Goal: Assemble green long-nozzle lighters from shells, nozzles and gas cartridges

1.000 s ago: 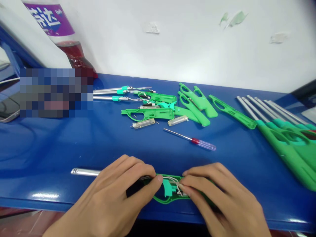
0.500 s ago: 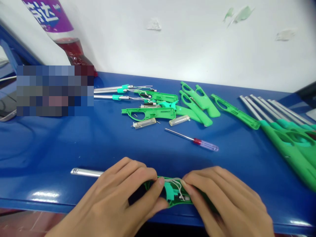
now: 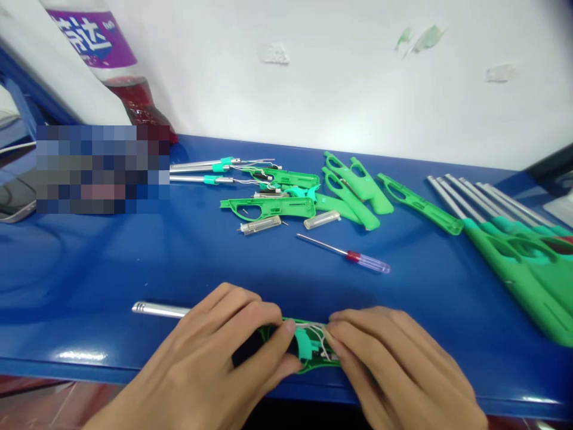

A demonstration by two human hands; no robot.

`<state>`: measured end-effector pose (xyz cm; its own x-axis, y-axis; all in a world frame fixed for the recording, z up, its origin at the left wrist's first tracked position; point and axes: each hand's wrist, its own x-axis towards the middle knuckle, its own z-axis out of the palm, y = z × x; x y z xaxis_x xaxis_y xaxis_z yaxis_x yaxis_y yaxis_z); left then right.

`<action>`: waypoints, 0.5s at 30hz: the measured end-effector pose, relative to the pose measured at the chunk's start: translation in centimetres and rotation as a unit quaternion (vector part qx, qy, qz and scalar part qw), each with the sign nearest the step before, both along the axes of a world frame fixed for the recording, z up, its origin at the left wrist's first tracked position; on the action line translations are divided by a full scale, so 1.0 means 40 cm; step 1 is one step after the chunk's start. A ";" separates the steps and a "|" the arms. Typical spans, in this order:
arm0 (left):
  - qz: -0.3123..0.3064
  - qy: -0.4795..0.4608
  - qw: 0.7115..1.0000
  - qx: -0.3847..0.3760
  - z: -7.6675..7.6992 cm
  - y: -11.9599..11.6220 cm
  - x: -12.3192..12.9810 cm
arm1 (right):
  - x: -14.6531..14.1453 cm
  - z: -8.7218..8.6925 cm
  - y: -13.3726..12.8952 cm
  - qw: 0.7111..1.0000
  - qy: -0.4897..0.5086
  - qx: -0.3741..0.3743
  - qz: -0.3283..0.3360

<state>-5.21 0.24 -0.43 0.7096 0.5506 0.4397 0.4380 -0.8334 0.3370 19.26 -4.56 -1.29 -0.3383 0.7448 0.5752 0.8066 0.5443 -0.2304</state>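
A green lighter half-shell lies at the table's front edge, its inside facing up. White wires and a teal trigger show in it, and a silver tube sticks out to the left. My left hand grips the shell's left part, thumb and fingers on either side of it. At the right part, my right hand has its fingertips pressed together on the wires and the shell. The rest of the shell is hidden under my right hand.
Behind the hands lies a screwdriver. Further back are green shells, clear fuel tanks and silver tubes with wires. Several assembled lighters lie at the right. A drink bottle stands at the back left, beside a blurred patch.
The view has shifted slightly. My right hand has moved a little left along the shell and now covers more of its right part. My left hand keeps its hold.
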 end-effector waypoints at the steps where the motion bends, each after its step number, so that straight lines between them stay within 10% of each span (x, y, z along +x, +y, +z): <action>1: 0.002 0.000 1.000 0.005 0.001 -0.004 0.001 | 0.000 0.001 -0.003 1.000 0.006 -0.001 0.003; 15: 0.111 0.101 0.976 0.161 -0.013 -0.080 0.015 | 0.015 0.002 -0.014 0.996 -0.028 -0.029 0.075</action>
<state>-4.61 -2.95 -0.97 0.6786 0.5567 0.4792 0.6497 -0.7592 -0.0382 19.86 -5.11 -1.23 -0.4787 0.7147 0.5099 0.7298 0.6468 -0.2214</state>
